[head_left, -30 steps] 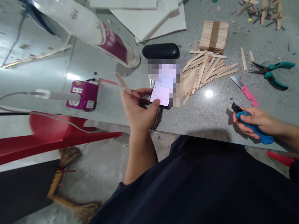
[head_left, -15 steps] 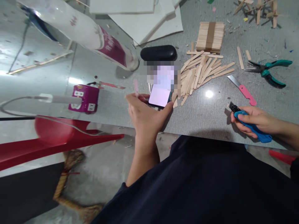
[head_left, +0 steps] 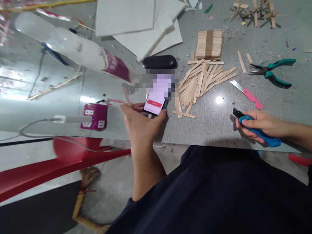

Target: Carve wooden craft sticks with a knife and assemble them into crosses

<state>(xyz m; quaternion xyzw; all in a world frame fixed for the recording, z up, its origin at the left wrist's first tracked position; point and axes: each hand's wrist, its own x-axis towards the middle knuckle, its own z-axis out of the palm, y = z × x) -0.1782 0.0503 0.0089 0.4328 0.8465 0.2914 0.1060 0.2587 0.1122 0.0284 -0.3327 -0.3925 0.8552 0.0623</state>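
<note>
My left hand [head_left: 140, 126] grips the lower end of a lit smartphone [head_left: 154, 103] lying at the table's front edge. Thumb and fingers close on its two sides; the upper screen is pixelated. A pale pink strip [head_left: 125, 95] rises beside the fingers, its lower end hidden. In my right hand [head_left: 270, 124] is a blue utility knife [head_left: 259, 132], its dark blade pointing up and left just above the table. Between the hands, toward the back, lies a loose heap of wooden craft sticks [head_left: 201, 79]. A pink-handled craft knife [head_left: 251, 97] lies beyond my right hand.
Green-handled pliers [head_left: 270, 72] lie at the right. A banded stack of sticks [head_left: 209, 45], a black case [head_left: 160, 62] and white foam boards [head_left: 126, 18] are farther back. On the left are a bottle [head_left: 80, 50], a purple plug adapter [head_left: 94, 116] and a red chair [head_left: 73, 156].
My left hand has shifted left with the phone, away from the sticks, baring more of them. A red button now shows on the screen. My right hand keeps its knife grip; the view has shifted.
</note>
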